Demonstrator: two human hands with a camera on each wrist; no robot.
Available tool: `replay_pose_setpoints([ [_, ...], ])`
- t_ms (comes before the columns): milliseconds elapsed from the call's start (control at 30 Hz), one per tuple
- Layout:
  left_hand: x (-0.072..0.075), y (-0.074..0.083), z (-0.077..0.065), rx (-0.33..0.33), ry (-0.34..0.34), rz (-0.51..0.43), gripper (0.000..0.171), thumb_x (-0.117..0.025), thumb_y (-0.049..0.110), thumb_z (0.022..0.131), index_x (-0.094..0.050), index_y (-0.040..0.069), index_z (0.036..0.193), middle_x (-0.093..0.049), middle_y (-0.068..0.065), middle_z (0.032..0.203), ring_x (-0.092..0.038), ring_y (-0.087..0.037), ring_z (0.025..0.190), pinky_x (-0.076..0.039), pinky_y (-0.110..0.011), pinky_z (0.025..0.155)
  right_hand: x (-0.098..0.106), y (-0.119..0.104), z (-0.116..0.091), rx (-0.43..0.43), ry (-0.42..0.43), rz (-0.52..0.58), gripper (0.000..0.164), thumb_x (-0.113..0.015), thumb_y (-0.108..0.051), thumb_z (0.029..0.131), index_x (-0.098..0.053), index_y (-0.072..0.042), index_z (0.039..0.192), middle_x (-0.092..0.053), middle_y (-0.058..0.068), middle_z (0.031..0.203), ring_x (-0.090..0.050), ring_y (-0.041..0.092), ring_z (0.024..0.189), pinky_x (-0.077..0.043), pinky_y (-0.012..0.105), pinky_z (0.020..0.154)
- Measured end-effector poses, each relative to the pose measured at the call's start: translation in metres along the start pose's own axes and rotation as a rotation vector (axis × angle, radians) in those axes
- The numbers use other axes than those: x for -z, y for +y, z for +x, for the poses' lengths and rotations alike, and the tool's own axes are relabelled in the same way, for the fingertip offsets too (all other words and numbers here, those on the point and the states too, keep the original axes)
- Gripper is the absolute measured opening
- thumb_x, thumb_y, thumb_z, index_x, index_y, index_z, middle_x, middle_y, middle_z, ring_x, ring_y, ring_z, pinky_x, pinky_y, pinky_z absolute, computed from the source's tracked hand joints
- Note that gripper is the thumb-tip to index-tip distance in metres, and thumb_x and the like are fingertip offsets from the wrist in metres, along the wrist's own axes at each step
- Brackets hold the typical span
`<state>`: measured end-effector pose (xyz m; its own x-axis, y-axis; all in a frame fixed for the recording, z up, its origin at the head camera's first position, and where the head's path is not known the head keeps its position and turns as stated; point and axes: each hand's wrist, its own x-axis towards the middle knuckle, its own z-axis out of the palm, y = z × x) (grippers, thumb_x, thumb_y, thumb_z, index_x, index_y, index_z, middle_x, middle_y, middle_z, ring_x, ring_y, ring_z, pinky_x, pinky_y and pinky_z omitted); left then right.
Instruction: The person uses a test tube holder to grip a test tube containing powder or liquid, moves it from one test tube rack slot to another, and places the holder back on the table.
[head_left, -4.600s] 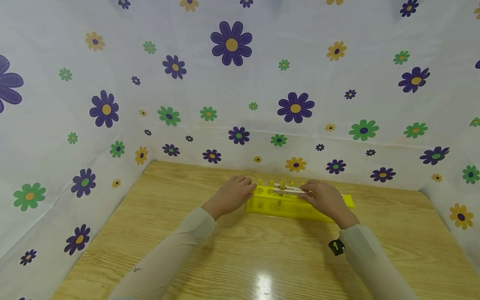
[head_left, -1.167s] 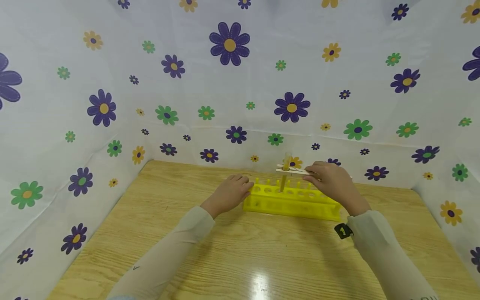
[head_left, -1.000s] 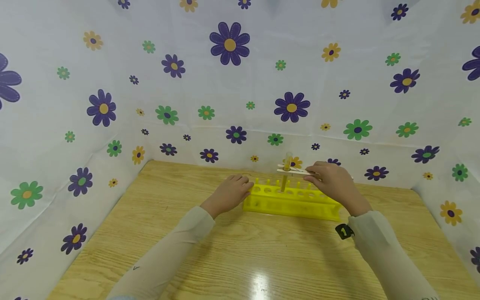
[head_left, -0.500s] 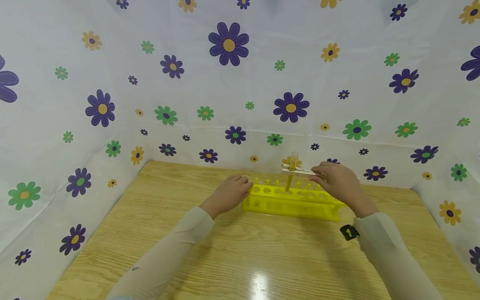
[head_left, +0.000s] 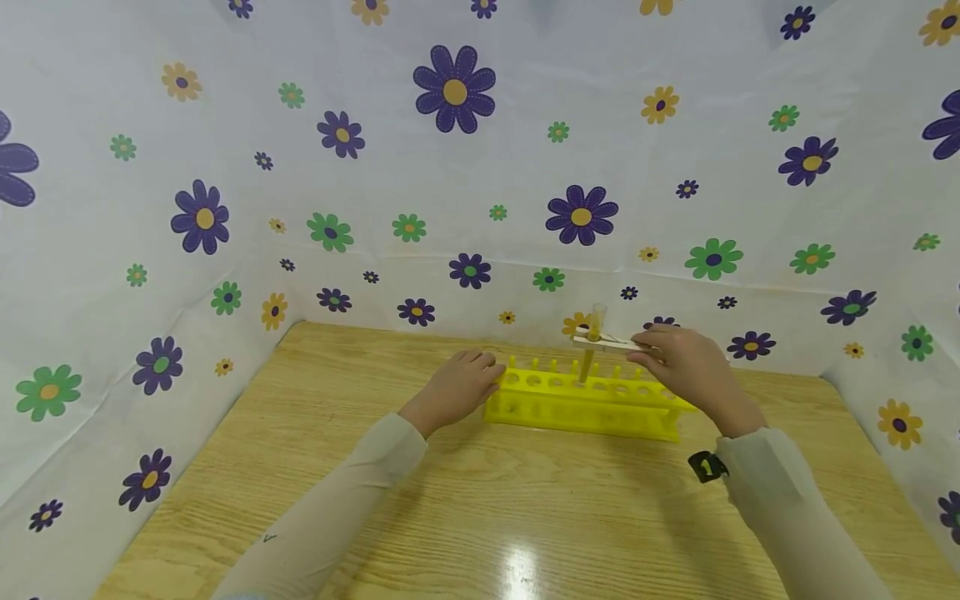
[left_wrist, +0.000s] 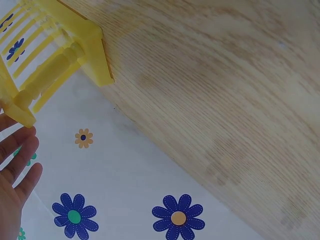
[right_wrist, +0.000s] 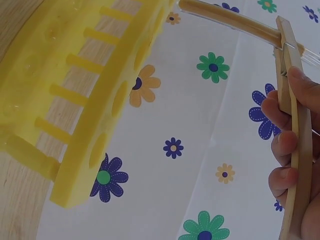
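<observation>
A yellow test tube rack point(head_left: 581, 408) stands on the table, with holes along its top and a row of pegs behind. My left hand point(head_left: 457, 387) holds its left end; in the left wrist view the fingers point(left_wrist: 22, 155) reach the top plate's corner, the thumb hidden. My right hand point(head_left: 686, 367) grips a wooden test tube clamp point(head_left: 611, 342). Its far end is clamped around a glass test tube point(head_left: 588, 354) of yellow-brown liquid. The tube leans slightly, its bottom close over the rack's top. In the right wrist view the fingers curl round the clamp point(right_wrist: 299, 150).
A wood-grain table point(head_left: 480, 517) carries the rack near its back edge. White sheeting with printed flowers point(head_left: 375, 167) rises behind it and on both sides. A dark band with a yellow mark point(head_left: 707, 467) is at the right wrist.
The tube was seated low in the rack, then came up out of it in the clamp. Over the last second the right hand has carried it a little rightward. The left hand stays put.
</observation>
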<state>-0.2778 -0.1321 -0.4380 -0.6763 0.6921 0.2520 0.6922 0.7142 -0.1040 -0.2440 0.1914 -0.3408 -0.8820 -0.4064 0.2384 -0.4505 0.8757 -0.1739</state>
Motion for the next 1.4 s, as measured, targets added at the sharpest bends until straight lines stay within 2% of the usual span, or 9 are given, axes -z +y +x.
replay_pose_setpoints([
  [633,-0.003,0.0,0.0,-0.016,0.021,0.02,0.02,-0.054,0.024,0.096,-0.056,0.014,0.113,-0.059,-0.001,0.104,-0.055,-0.019,0.097,-0.047,-0.034,0.096,0.0,0.008,-0.007,0.018,0.031,-0.012,0.033,-0.064,-0.025,0.089,-0.067,-0.001,0.111,-0.07,0.017,0.105,-0.066,0.03,0.087,-0.054,0.048,0.08],
  [1033,-0.001,0.0,0.0,-0.019,0.031,0.045,0.02,-0.054,0.025,0.096,-0.057,0.014,0.112,-0.06,-0.002,0.104,-0.056,-0.019,0.097,-0.048,-0.034,0.094,0.0,0.013,-0.007,0.03,0.051,-0.011,0.033,-0.064,-0.025,0.089,-0.067,-0.001,0.111,-0.069,0.017,0.106,-0.066,0.029,0.087,-0.054,0.047,0.08],
  [1400,0.004,0.002,-0.001,-0.006,0.027,0.022,0.02,-0.055,0.025,0.095,-0.058,0.013,0.111,-0.06,-0.002,0.105,-0.055,-0.019,0.096,-0.047,-0.034,0.095,-0.001,0.015,-0.008,0.038,0.07,-0.005,0.031,-0.065,-0.024,0.088,-0.068,-0.001,0.109,-0.07,0.016,0.103,-0.066,0.027,0.082,-0.055,0.046,0.077],
])
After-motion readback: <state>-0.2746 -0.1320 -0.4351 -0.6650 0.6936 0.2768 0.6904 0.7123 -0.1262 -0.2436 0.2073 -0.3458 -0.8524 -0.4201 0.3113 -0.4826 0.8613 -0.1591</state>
